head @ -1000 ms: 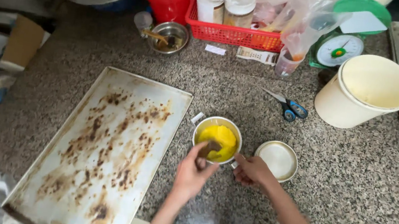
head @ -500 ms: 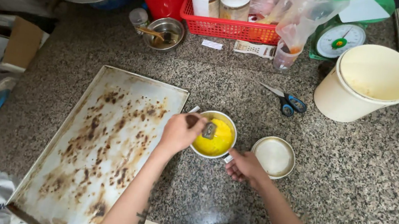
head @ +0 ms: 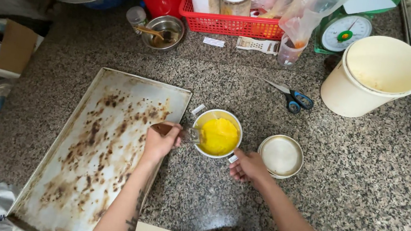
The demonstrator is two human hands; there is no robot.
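Bright, even light; sharp, slight glare on counter [head: 204, 218].

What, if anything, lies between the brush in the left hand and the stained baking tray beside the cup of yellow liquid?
Nothing visible. The left hand holds the brush at the cup rim, right beside the baking tray.

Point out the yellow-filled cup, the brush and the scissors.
Cup [head: 219, 135], head view, on its yellow filling.
Brush [head: 162, 128], head view, on its brown handle.
Scissors [head: 297, 100], head view, on the blue handles.

Speckled granite counter [head: 219, 81] bears tray [head: 81, 168] (stained), bucket [head: 375, 78], scissors [head: 290, 97].
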